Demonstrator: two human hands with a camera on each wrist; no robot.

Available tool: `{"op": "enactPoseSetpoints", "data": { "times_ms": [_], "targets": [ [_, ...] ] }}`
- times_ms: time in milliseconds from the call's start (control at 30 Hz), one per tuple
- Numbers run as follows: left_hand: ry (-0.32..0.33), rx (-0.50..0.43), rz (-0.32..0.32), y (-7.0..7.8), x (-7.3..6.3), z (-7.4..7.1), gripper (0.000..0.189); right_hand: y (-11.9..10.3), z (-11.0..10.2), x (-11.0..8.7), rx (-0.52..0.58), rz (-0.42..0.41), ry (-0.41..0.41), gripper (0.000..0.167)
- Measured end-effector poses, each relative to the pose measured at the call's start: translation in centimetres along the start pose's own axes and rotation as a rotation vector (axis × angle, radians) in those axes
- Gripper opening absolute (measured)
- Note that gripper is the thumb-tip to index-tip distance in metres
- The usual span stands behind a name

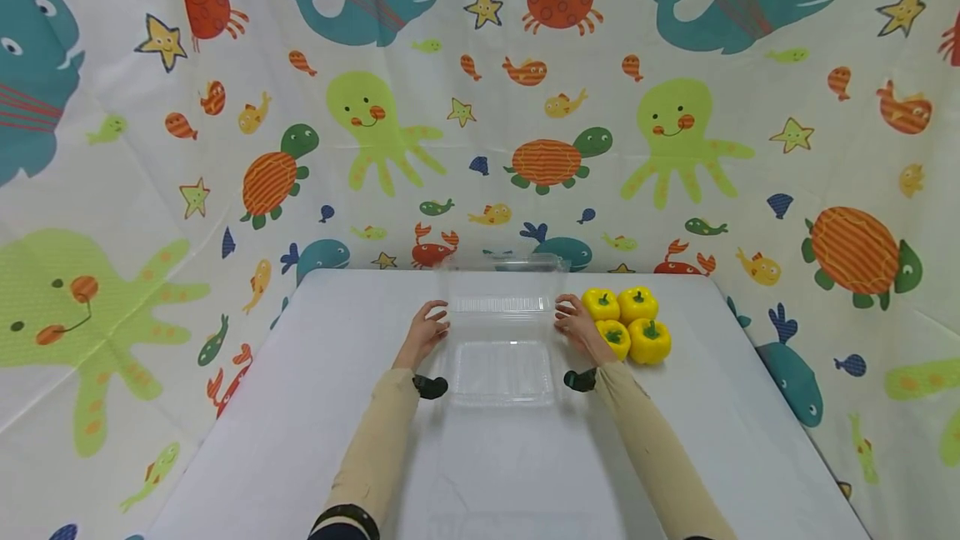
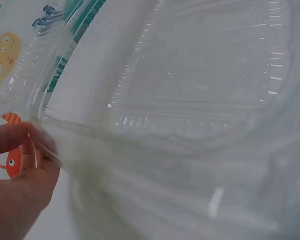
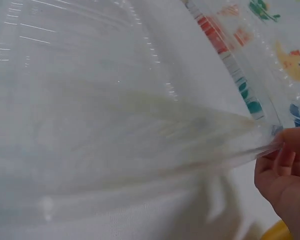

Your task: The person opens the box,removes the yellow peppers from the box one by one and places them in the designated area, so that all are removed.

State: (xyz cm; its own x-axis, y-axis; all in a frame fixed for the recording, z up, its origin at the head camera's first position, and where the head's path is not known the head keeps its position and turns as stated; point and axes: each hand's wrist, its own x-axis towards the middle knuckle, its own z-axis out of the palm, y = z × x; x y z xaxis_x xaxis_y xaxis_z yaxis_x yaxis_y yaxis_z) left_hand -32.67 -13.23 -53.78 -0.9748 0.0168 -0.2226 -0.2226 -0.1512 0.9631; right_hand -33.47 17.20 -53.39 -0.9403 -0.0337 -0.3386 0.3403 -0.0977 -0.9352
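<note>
A clear plastic clamshell container with its lid raised at the back is in the middle of the white table. My left hand is at its left side, and in the left wrist view the thumb and fingers of that hand pinch the rim near the hinge. Opposite, my right hand is at the right side; the right wrist view has its thumb and fingers pinching the rim there. No contents show inside the container.
Several yellow bell peppers stand in a cluster just right of my right hand, partly behind it. The white table ends at the back against a curtain printed with sea animals.
</note>
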Motion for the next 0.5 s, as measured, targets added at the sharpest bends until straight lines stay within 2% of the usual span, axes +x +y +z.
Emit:
{"op": "enactPoseSetpoints", "data": {
  "times_ms": [33,100,200,233,267,300,333,367,467,500],
  "targets": [
    [-0.002,0.0,0.003,-0.4,0.4,-0.3,0.043,0.0,0.0,0.0,-0.01,-0.006,-0.004,0.037],
    [-0.045,-0.036,0.046,-2.9,3.0,-1.9,0.036,0.1,-0.1,-0.1,-0.054,-0.008,-0.009,0.033],
    [-0.109,-0.074,0.05,-7.3,7.7,-4.8,0.032,0.0,-0.3,-0.4,-0.144,0.003,-0.013,0.04],
    [-0.093,-0.044,0.027,-8.3,8.6,-5.3,0.032,0.0,-0.3,-0.5,-0.178,0.008,-0.016,0.041],
    [-0.115,-0.046,0.034,-9.8,10.1,-6.2,0.029,0.0,-0.2,-0.7,-0.209,0.008,-0.023,0.04],
    [-0.11,-0.031,0.019,-10.2,10.4,-6.4,0.026,-0.1,-0.2,-0.9,-0.235,0.005,-0.034,0.038],
    [-0.108,-0.021,0.009,-10.1,10.2,-6.5,0.025,-0.1,-0.2,-1.1,-0.257,-0.004,-0.043,0.036],
    [-0.126,-0.019,0.028,-9.9,9.8,-6.4,0.023,-0.2,-0.2,-1.4,-0.295,-0.022,-0.061,0.033],
    [-0.077,0.008,-0.013,-6.3,5.8,-4.5,0.029,-0.4,-0.3,-2.2,-0.329,-0.05,-0.119,0.031],
    [-0.033,0.033,-0.053,-4.6,4.1,-3.5,0.035,-0.5,-0.4,-2.4,-0.338,-0.057,-0.138,0.033]
  ]
}}
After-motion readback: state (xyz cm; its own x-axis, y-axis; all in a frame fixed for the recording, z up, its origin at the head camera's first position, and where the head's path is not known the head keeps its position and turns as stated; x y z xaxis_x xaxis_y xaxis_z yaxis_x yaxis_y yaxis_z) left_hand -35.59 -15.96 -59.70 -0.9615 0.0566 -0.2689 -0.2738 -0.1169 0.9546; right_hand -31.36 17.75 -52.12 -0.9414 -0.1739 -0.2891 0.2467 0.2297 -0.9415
